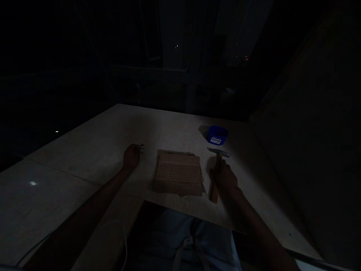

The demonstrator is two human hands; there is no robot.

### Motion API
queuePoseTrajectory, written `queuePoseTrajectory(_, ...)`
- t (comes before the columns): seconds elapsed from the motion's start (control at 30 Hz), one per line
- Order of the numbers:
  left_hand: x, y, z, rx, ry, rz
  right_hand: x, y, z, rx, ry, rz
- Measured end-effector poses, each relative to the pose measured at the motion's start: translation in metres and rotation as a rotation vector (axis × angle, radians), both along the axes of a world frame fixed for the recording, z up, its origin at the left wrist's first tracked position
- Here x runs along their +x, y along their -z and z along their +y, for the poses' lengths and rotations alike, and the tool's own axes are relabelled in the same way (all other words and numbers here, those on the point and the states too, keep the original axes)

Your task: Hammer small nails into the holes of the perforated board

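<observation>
The scene is very dark. My left hand (131, 156) rests on a pale wooden board (98, 146), fingers curled, touching a few small dark nails (141, 148) at its fingertips. My right hand (225, 178) is wrapped round the wooden handle of a hammer (216, 169) whose metal head points away from me. Between my hands lies a stack of woven cane mesh pieces (179, 173), flat on the board.
A small blue tub (216, 134) with a white label stands beyond the hammer. A dim panel (310, 150) rises at the right. The board's near edge ends over my lap. Dark window frames (169, 67) lie behind.
</observation>
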State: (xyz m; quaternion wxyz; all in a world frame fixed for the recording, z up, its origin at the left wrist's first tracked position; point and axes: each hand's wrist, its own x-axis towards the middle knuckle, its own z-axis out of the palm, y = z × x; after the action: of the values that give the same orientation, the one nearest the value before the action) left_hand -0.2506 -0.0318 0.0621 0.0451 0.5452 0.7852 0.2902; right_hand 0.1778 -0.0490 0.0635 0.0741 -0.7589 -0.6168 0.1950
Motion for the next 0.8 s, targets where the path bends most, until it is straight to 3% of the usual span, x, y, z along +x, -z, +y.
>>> queuePoseTrajectory(0.13, 0.051, -0.023, 0.006, 0.183, 0.263, -0.202, 0.003, 0.000, 0.010, -0.016, 0.021, 0.027)
queuePoseTrajectory(0.3, 0.112, -0.037, 0.006, 0.068, 0.435, -0.390, 0.011, 0.004, 0.009, 0.020, 0.019, 0.042)
queuePoseTrajectory(0.57, 0.158, -0.020, -0.003, 0.003, 0.478, -0.747, 0.022, 0.013, 0.014, 0.052, 0.012, 0.100)
queuePoseTrajectory(0.8, 0.192, -0.008, 0.014, -0.016, 0.630, -0.647, 0.028, 0.020, 0.002, 0.134, 0.026, 0.153)
